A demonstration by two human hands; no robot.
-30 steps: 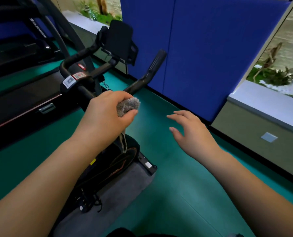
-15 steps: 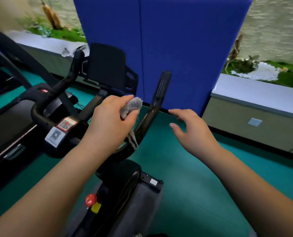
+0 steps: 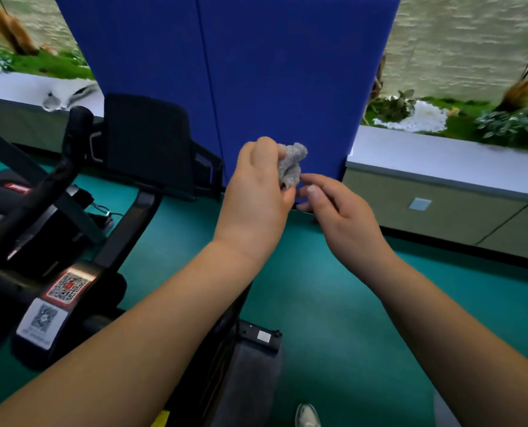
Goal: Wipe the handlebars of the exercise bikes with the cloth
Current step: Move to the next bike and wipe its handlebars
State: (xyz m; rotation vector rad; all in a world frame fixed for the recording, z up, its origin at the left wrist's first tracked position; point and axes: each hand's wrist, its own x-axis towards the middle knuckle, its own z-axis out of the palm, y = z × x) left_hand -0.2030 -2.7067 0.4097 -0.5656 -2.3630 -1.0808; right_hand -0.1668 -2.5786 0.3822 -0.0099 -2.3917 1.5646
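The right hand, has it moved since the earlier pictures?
Yes. The right hand has come left toward the cloth held in the left hand; before it hovered apart, right of the bike's handlebar, now hidden.

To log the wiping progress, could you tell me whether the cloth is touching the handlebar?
Apart: the head view shows the cloth raised in the left hand, clear of the handlebar.

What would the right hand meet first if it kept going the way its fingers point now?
The grey cloth bunched in the left hand. The right hand points up and left, fingertips just below the cloth's lower edge; whether they already touch it is unclear.
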